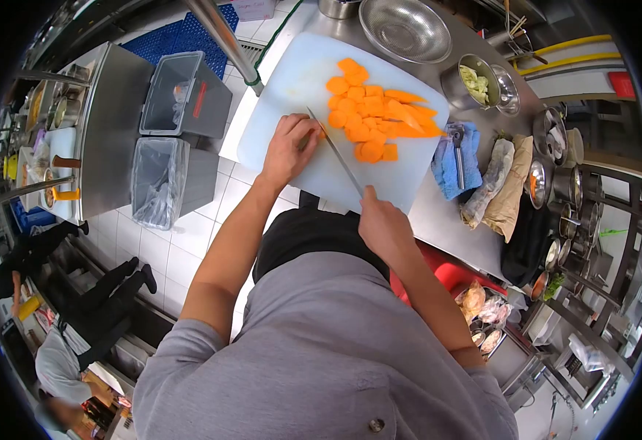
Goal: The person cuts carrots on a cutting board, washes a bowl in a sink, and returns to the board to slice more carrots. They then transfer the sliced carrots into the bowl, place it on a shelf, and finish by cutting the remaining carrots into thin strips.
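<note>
My right hand (385,226) grips the handle of a kitchen knife (341,160), its blade slanting up and left across a white cutting board (277,88). Beside the blade near its tip, the curled fingers of my left hand (290,147) press on a small orange piece of carrot (322,135), mostly hidden by the fingers. Farther up the board lies a pile of cut carrot (365,110), with round slices on the left and longer wedges on the right. A peeler (459,158) rests on a folded blue cloth (438,176) at the board's right edge.
Behind the board sit a perforated metal bowl (405,29) and a pot with pale green pieces (475,84). Wrapped packets (501,183) lie on the right. Grey bins (178,95) stand to the left on the floor. Other people (79,352) work at the lower left.
</note>
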`<action>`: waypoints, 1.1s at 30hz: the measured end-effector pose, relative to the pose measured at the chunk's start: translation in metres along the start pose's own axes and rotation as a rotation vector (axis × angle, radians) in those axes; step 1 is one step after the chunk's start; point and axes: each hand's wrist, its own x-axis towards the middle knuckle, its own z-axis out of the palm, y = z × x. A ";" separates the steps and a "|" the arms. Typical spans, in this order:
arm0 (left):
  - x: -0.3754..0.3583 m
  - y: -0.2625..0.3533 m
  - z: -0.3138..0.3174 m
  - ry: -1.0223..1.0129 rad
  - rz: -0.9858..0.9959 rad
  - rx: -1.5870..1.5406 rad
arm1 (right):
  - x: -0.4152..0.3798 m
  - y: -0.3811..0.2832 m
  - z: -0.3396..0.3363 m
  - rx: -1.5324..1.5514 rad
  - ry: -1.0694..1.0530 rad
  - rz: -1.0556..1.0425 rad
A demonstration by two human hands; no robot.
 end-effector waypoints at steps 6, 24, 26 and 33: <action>-0.002 -0.001 0.000 -0.006 -0.013 -0.004 | 0.009 -0.012 -0.017 -0.014 0.037 -0.041; -0.002 -0.001 0.000 0.008 -0.037 -0.021 | 0.006 -0.009 -0.015 -0.032 0.015 -0.057; -0.001 -0.001 -0.001 0.006 -0.039 -0.028 | -0.009 -0.016 -0.031 -0.041 0.010 -0.050; -0.001 -0.003 -0.001 0.023 -0.001 0.023 | -0.027 -0.015 -0.043 -0.030 -0.094 0.007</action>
